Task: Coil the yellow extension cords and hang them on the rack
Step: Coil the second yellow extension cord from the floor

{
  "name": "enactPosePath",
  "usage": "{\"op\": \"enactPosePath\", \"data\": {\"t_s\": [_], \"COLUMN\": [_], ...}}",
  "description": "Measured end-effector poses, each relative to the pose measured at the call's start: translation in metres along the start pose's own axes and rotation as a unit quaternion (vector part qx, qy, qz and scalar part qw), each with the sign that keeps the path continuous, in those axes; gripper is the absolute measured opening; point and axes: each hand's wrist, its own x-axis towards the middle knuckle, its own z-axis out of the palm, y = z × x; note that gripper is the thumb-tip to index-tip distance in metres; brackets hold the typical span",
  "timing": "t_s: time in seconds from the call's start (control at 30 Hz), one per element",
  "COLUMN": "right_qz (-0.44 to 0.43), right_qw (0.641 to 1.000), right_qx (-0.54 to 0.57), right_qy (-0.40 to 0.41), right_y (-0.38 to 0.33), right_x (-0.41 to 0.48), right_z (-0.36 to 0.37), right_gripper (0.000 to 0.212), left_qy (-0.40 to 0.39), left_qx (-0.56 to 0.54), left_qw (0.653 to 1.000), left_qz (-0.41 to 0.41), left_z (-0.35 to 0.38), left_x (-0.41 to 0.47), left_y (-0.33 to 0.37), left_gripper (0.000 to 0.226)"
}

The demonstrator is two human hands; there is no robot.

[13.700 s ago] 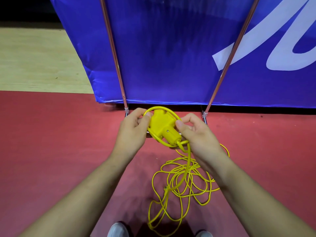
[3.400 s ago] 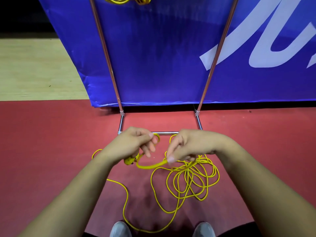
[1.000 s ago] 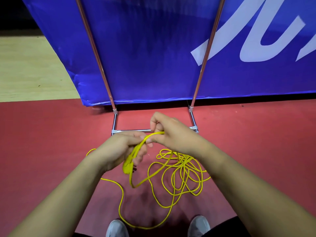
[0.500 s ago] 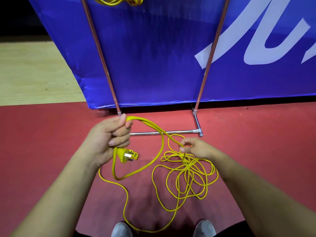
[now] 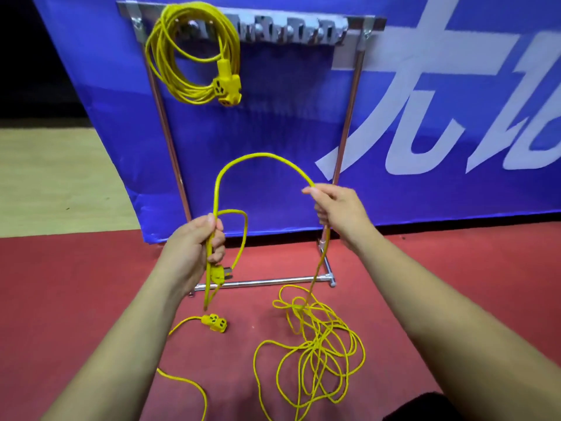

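Clamping loops of the yellow cord point(image 5: 261, 154) in my left grip point(image 5: 194, 247) before the rack point(image 5: 349, 117), right grip point(image 5: 340, 208) pinching the next arc, I should match loop sizes, drawing slack from the tangle point(image 5: 318, 354) at its foot.

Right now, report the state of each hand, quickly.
Left hand: gripping the thin yellow extension cord just above its plug.
Right hand: holding the same cord farther along.

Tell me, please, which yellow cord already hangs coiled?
The hung cord, top left on the rack; the loose cord sprawls across the floor.
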Motion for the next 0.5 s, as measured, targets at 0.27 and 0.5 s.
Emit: {"op": "enactPosePath", "data": {"t_s": [0.27, 0.5], "right_qz": [-0.035, 0.061], "right_qw": [0.966, 0.852], "right_qx": [-0.257, -0.432], "right_qy": [0.011, -0.289], "right_y": [-0.040, -0.003], "right_x": [-0.020, -0.045], "right_z": [-0.011, -0.001], "right_gripper": [0.013, 0.011], "left_qy": [-0.010, 0.024], "left_qx": [0.000, 0.124], "left_qw": [1.000, 0.992], "left_qz": [0.018, 0.006], "left_z": [0.010, 0.001], "left_x": [-0.016, -0.017], "left_y": [0.049, 0.050], "left_gripper": [0.028, 0.027]}}
